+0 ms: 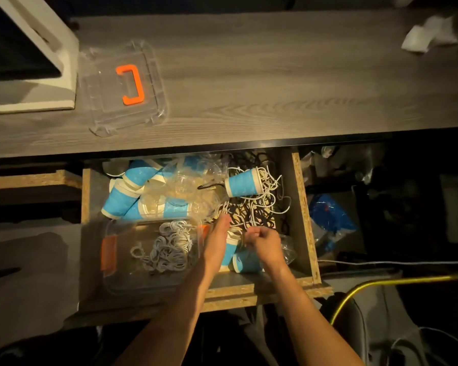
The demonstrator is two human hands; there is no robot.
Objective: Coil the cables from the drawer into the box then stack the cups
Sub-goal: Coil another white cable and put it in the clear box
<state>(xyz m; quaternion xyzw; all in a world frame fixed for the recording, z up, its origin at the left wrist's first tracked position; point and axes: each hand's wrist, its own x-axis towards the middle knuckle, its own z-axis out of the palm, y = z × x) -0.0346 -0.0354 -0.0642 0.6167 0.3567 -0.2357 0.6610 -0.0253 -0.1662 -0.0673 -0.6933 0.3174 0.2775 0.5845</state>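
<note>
An open drawer (299,204) holds a tangle of white and black cables (259,207) on its right side. Blue paper cups (122,194) and clear plastic cups (185,186) lie jumbled on the left. One blue cup (242,183) lies on the cables. A clear box (132,276) with orange clips sits at the drawer's front left and holds several coiled white cables (167,249). My left hand (218,233) reaches into the tangle, its fingertips among white strands. My right hand (262,244) is curled beside it and pinches a thin cable. Two blue cups (245,262) lie under my hands.
The box's clear lid (103,112) with an orange handle (131,84) lies on the wooden desk (275,83) above the drawer. A white stand (58,62) is at the far left, crumpled white paper (428,35) at the far right. A yellow cable (376,286) runs on the floor.
</note>
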